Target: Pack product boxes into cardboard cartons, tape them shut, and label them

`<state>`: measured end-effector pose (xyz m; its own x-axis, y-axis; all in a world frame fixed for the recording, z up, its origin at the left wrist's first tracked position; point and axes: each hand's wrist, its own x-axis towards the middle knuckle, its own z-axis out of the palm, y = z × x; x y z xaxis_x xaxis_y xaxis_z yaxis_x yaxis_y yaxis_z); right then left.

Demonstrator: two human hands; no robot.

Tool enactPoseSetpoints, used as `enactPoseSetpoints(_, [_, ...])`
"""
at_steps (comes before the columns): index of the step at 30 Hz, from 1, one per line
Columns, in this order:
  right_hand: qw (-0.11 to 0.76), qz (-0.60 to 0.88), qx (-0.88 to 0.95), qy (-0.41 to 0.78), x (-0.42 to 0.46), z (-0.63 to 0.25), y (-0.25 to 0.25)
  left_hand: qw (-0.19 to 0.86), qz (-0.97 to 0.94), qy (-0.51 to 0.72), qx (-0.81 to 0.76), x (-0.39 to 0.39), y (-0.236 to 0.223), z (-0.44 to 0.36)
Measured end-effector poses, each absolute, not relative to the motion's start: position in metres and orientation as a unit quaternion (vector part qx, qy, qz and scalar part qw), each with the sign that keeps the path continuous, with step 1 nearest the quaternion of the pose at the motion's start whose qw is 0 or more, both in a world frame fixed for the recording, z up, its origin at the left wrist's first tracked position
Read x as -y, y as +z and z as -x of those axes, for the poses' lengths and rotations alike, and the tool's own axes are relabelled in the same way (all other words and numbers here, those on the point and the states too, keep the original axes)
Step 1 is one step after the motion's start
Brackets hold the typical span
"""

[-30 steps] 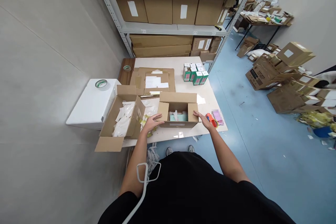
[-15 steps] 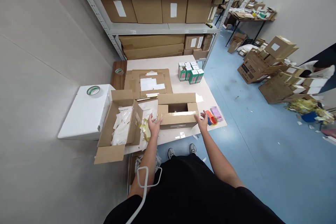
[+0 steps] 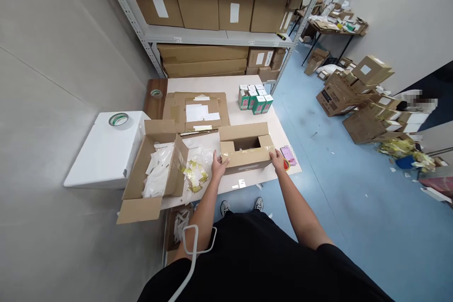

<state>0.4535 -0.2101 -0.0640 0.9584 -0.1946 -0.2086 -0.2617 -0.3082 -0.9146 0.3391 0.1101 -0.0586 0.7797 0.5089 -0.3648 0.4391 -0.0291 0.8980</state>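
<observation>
The left hand [image 3: 220, 165] and right hand [image 3: 276, 160] were clamped on the carton [image 3: 247, 155], one at each near corner, probably to steady it while its near flap tipped inward. It sat by the near edge of the counter [image 3: 231, 85], seemingly for easy reach. A yellow-taped wad [image 3: 196, 175] lay leftward; green boxes [image 3: 255, 100] stood farther back, apparently out of the way.
</observation>
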Motion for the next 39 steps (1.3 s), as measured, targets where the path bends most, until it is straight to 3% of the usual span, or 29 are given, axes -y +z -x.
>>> enactPoseSetpoints(6, [0.562, 0.811, -0.141, 0.078, 0.221, -0.469, -0.064, 0.485, -0.828, -0.007, -0.281, -0.137, -0.029, -0.390])
enactPoseSetpoints(14, [0.496, 0.854, -0.130, 0.092, 0.225, -0.479, -0.072, 0.499, -0.809, 0.067, -0.303, -0.152, 0.026, -0.483])
enactPoseSetpoints(24, [0.508, 0.850, -0.076, 0.116, 0.224, -0.490, -0.080, 0.414, -0.867, 0.062, -0.269, -0.137, 0.004, -0.430])
enactPoseSetpoints(30, [0.532, 0.839, 0.042, 0.107, 0.223, -0.491, -0.076, 0.303, -0.892, 0.045, -0.334, -0.108, -0.011, -0.404])
enactPoseSetpoints(39, [0.402, 0.897, 0.146, 0.110, 0.221, -0.478, -0.058, 0.196, -0.964, -0.079, -0.162, -0.007, -0.003, -0.409])
